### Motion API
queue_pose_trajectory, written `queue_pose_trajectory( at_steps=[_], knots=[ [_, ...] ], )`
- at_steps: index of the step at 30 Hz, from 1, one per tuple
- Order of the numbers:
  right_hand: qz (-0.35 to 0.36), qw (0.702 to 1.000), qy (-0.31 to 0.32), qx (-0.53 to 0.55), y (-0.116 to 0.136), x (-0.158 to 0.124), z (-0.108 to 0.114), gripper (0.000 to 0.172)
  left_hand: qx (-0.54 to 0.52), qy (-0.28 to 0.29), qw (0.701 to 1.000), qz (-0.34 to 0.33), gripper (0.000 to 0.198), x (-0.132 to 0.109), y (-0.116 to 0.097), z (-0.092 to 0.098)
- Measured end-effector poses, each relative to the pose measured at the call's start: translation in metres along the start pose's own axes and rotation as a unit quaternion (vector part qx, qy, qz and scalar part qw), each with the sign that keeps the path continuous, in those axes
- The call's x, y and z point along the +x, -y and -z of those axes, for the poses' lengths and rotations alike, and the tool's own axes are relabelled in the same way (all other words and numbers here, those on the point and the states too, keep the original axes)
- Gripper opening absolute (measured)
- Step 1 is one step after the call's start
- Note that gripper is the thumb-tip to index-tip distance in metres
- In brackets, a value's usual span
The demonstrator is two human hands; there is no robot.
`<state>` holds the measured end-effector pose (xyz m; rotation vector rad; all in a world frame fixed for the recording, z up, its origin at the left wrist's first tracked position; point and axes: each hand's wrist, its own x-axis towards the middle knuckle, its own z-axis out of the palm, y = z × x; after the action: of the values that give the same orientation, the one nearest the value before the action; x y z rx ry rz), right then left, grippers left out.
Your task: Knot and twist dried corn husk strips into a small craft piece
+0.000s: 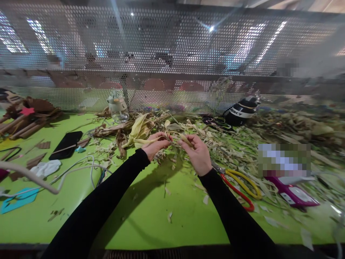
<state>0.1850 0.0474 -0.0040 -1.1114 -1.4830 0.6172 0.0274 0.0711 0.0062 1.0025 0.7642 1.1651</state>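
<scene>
Above the green table, my left hand (156, 144) and my right hand (198, 154) face each other a short way apart. Both have their fingers pinched on a dry, pale corn husk piece (175, 136), which spans the gap between them. Just beyond my fingers stands a broad husk leaf (174, 125). A large yellowish corn husk (140, 129) lies beside my left hand. Shredded husk scraps (223, 151) spread behind and to the right of my hands. By my right wrist are scissors (242, 185) with one yellow and one red handle.
A perforated metal screen (167, 39) runs along the table's back. Before it stand a clear bottle (118, 108) and a black bottle (240, 111). At left lie a black phone (66, 144), a cable (64, 176) and cardboard work (29, 118); a purple device (296, 194) lies right.
</scene>
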Motion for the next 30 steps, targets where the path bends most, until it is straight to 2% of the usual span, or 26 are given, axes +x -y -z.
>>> queue_pose_trajectory(
  at_steps=[7, 14, 21, 25, 30],
  knots=[
    [-0.026, 0.995, 0.017, 0.098, 0.0008, -0.0020, -0.0025, 0.025, -0.010, 0.007, 1.000, 0.000, 0.015, -0.0018, -0.0024, -0.0003],
    [-0.041, 0.996, 0.075, 0.020, 0.0020, -0.0024, -0.0016, 0.023, -0.034, 0.020, 0.999, 0.001, 0.012, -0.0008, -0.0045, 0.0024],
    [-0.021, 0.995, 0.100, 0.002, -0.0006, -0.0030, -0.0036, 0.022, -0.048, 0.052, 0.996, 0.057, 0.026, -0.0033, -0.0040, 0.0030],
    [-0.013, 0.995, 0.099, -0.014, -0.0007, -0.0045, -0.0042, 0.021, -0.050, 0.049, 0.996, 0.047, 0.024, -0.0032, -0.0021, 0.0026],
    [-0.018, 0.994, 0.107, -0.011, 0.0045, -0.0066, -0.0031, 0.022, -0.100, 0.031, 0.993, 0.056, 0.027, -0.0013, -0.0008, 0.0007]
  ],
)
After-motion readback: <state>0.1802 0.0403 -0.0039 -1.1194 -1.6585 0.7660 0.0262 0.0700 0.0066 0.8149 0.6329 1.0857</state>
